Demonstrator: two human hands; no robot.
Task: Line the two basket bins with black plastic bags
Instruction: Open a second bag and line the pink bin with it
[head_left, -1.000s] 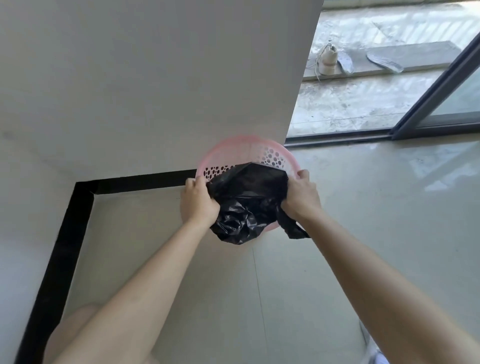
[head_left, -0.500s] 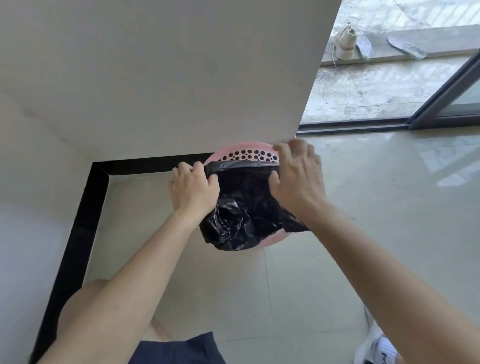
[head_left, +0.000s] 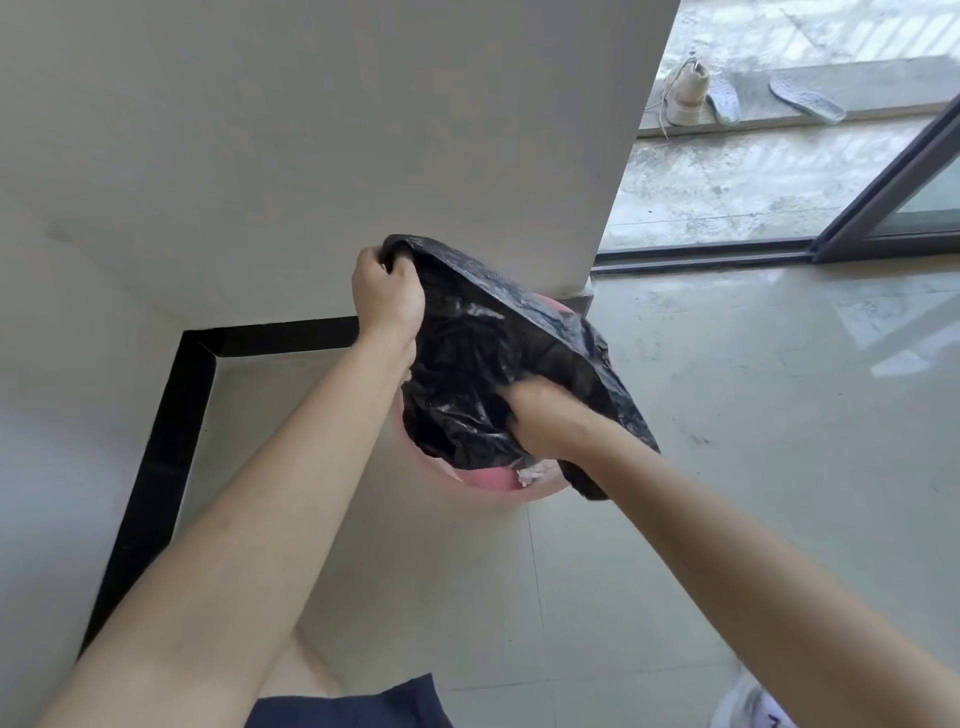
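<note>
A pink basket bin (head_left: 488, 480) stands on the tiled floor by the wall corner, mostly covered by a black plastic bag (head_left: 524, 332). My left hand (head_left: 387, 293) grips the bag's upper edge and holds it up above the bin's far left side. My right hand (head_left: 545, 415) is pushed down inside the bag's mouth, its fingers hidden in the black plastic. Only the bin's near rim and a bit of its far rim (head_left: 558, 306) show. A second bin is not in view.
A white wall (head_left: 337, 145) with a black skirting strip (head_left: 166, 436) rises right behind the bin. A sliding door track (head_left: 701, 254) lies to the right, with a shoe (head_left: 685, 96) and insoles (head_left: 805, 98) outside. My shoe (head_left: 748, 701) is at the bottom right.
My left hand has lifted the bag's edge higher. My right hand left the bin's far rim and went down into the bag. The bag now spreads over most of the bin.
</note>
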